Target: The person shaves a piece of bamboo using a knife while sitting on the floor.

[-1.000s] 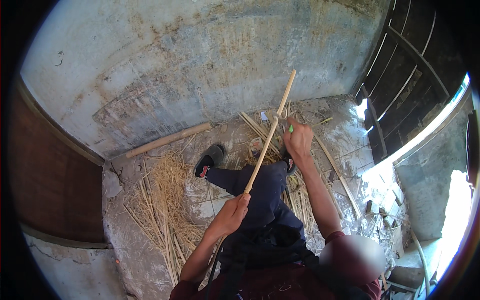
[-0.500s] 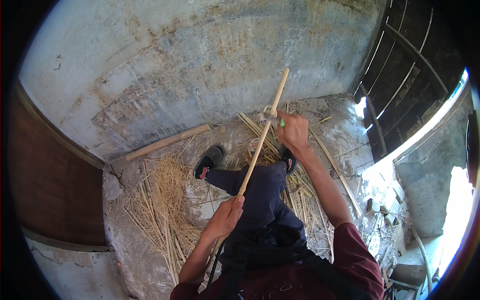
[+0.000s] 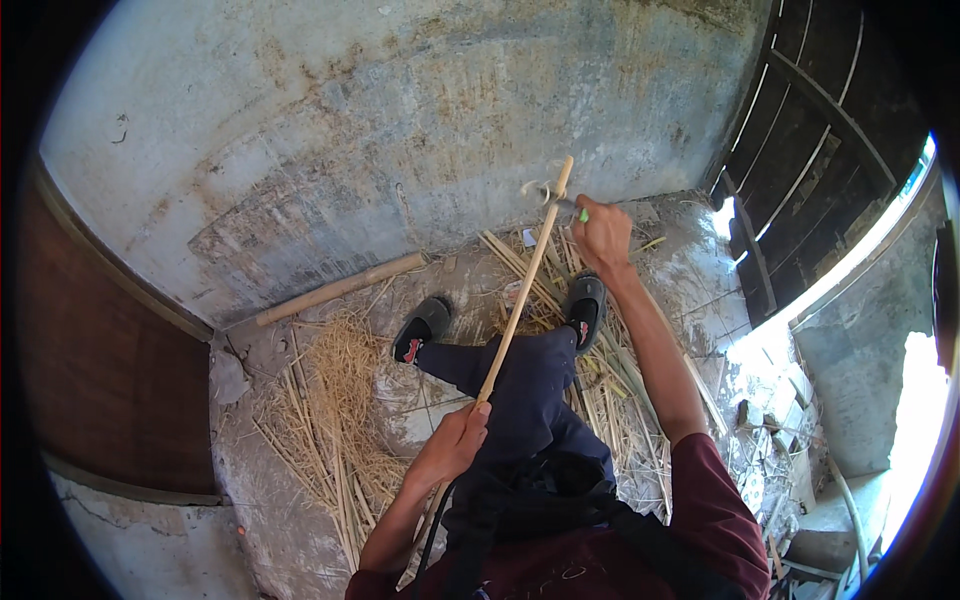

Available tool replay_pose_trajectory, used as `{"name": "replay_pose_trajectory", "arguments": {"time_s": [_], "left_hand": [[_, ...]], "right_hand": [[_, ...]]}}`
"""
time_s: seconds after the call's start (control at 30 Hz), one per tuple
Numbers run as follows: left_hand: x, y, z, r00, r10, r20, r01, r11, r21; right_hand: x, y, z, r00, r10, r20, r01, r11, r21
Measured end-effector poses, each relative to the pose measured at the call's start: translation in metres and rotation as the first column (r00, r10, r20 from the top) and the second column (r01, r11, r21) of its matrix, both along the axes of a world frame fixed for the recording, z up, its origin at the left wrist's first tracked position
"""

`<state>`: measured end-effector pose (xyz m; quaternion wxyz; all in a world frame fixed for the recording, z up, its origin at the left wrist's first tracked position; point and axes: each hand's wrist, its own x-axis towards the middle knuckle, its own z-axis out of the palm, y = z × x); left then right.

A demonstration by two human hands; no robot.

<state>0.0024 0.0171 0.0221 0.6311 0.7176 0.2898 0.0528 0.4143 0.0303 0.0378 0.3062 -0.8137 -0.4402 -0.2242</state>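
My left hand (image 3: 452,447) grips the lower part of a long pale bamboo stick (image 3: 523,283) that slants up and away from me. My right hand (image 3: 603,233) holds a small knife with a green handle (image 3: 566,205) against the stick near its top end, where a thin curled shaving hangs off. My legs in dark blue trousers stretch out under the stick, with black sandals on both feet (image 3: 422,326).
Split bamboo strips and straw-like shavings (image 3: 335,420) litter the concrete floor. A thick bamboo pole (image 3: 340,289) lies along the base of the stained grey wall. A dark wooden slatted door (image 3: 815,150) stands at the right, with rubble below it.
My right hand with the knife has slid up the stick toward its top end. The stick has tilted a little lower and a shaving has curled off.
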Motion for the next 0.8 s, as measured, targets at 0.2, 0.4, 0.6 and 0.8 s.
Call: {"name": "replay_pose_trajectory", "arguments": {"time_s": [0.2, 0.4, 0.6, 0.8], "left_hand": [[-0.034, -0.007, -0.045, 1.000, -0.020, 0.019, 0.022, 0.993, -0.118], [-0.023, 0.017, -0.047, 0.989, 0.142, 0.045, -0.137, 0.986, -0.099], [-0.037, 0.030, -0.053, 0.973, 0.232, 0.003, -0.232, 0.973, 0.000], [-0.024, 0.026, -0.056, 0.975, 0.212, 0.059, -0.217, 0.973, 0.077]], "right_hand": [[0.067, 0.013, -0.009, 0.979, -0.197, -0.053, 0.199, 0.980, 0.028], [0.189, -0.056, -0.096, 0.739, -0.159, -0.654, -0.026, 0.964, -0.265], [0.196, -0.140, -0.192, 0.417, -0.136, -0.899, 0.202, 0.978, -0.054], [0.147, -0.190, -0.262, 0.436, -0.218, -0.873, 0.317, 0.945, -0.078]]}}
